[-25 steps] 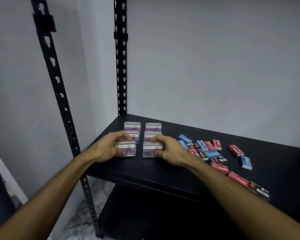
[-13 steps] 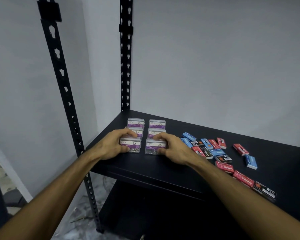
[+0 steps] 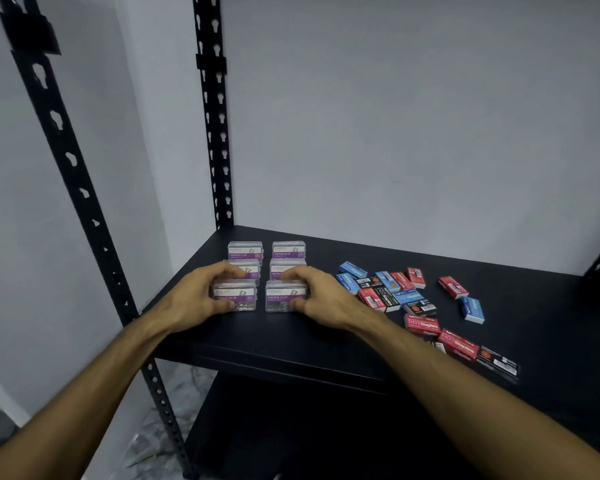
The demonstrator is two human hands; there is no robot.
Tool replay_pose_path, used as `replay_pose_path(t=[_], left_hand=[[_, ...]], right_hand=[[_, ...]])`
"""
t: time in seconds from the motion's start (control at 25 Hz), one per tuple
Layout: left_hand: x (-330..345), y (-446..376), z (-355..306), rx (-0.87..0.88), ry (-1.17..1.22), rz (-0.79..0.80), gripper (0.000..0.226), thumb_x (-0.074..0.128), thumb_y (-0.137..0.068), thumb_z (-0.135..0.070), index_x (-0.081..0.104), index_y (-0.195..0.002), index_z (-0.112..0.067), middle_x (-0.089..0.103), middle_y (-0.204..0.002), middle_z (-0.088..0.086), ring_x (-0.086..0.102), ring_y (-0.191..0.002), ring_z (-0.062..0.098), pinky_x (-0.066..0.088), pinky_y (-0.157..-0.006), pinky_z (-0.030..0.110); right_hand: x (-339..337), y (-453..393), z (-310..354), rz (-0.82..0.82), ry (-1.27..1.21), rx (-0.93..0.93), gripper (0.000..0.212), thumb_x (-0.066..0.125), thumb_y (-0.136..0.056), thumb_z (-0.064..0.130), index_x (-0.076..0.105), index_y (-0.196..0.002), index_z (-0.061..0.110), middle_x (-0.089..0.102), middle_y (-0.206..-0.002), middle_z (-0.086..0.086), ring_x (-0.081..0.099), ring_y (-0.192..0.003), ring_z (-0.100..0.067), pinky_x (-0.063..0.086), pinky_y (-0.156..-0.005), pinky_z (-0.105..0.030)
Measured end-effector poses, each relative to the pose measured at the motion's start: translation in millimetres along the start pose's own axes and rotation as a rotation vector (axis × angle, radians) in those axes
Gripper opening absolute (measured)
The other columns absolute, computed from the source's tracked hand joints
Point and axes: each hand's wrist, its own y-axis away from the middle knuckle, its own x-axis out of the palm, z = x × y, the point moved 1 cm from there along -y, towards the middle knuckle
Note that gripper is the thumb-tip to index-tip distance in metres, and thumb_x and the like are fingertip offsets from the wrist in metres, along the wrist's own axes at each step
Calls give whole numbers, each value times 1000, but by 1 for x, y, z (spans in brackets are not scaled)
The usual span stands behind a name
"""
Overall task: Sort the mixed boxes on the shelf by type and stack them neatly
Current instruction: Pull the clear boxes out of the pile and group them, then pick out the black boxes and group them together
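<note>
Several clear paper clip boxes with purple labels stand in two columns on the left part of the black shelf (image 3: 326,334). My left hand (image 3: 196,299) grips the front left paper clip box (image 3: 238,298), fingers over its top and thumb at its front. My right hand (image 3: 321,296) grips the front right paper clip box (image 3: 280,299) the same way. To the right lie small staple boxes in a loose scatter: blue ones (image 3: 471,309), red ones (image 3: 452,287) and black ones (image 3: 420,308). Two red staple boxes (image 3: 458,345) and a black one (image 3: 498,362) lie near the front edge.
Black perforated uprights stand at the shelf's front left (image 3: 84,202) and back left (image 3: 215,133). A grey wall closes the back and left. A lower shelf (image 3: 291,427) sits below. Bare shelf surface lies at the far right behind the staple boxes.
Both hands stay on the two front paper clip boxes, which sit in nearly the same spot. The view has shifted slightly.
</note>
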Motion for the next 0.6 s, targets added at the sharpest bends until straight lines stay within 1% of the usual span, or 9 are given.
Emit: replay_pose_path(t=[0.12,0.2,0.28,0.32,0.4,0.48,0.6], left_hand=[[-5,-1,4,3,-19,-5,45,81,-79,-16,63,-112,-40,68,-116,-11,67,-103,7,55,-92,35],[-9,-1,5,9,-64,-34,41,80,-80,-21,63,-111,-42,67,-114,-10,66,-102,7,55,-91,37],[-15,-2,2,12,-107,-85,38,79,-80,-23,64,-111,-40,66,-111,-7,64,-101,11,55,-91,41],[-18,-3,0,15,-122,-109,38,79,-81,-23,64,-112,-38,65,-110,-6,64,-101,11,56,-90,42],[-21,-7,-10,35,-122,-150,36,78,-82,-22,64,-112,-37,64,-110,-5,64,-100,11,57,-87,40],[-20,-12,-25,73,-109,-196,34,76,-83,-25,64,-112,-38,65,-112,-8,66,-98,10,58,-82,34],[-7,-23,-54,134,-74,-247,33,75,-84,-29,64,-111,-43,65,-109,-18,65,-96,3,53,-76,22]], right_hand=[[-5,5,0,-38,54,-14,49,73,-84,18,54,-130,24,49,-124,7,54,-104,-6,44,-90,-17],[-10,9,-2,-56,77,-18,48,72,-86,23,53,-130,23,45,-117,6,54,-92,-3,40,-80,-11],[-15,14,-3,-77,92,-24,48,71,-87,25,53,-131,23,43,-112,7,52,-86,-2,37,-71,-9],[-18,17,-3,-86,98,-27,47,71,-88,27,52,-131,24,44,-113,7,52,-86,-3,37,-72,-10],[-27,24,-5,-97,99,-25,46,70,-88,27,52,-131,25,47,-118,4,54,-93,-7,43,-77,-18],[-39,33,-9,-104,102,-3,45,68,-90,26,52,-132,26,48,-125,3,55,-100,-11,47,-81,-24],[-59,52,-19,-144,106,29,41,67,-91,27,54,-130,26,50,-128,4,55,-103,-10,47,-84,-25]])
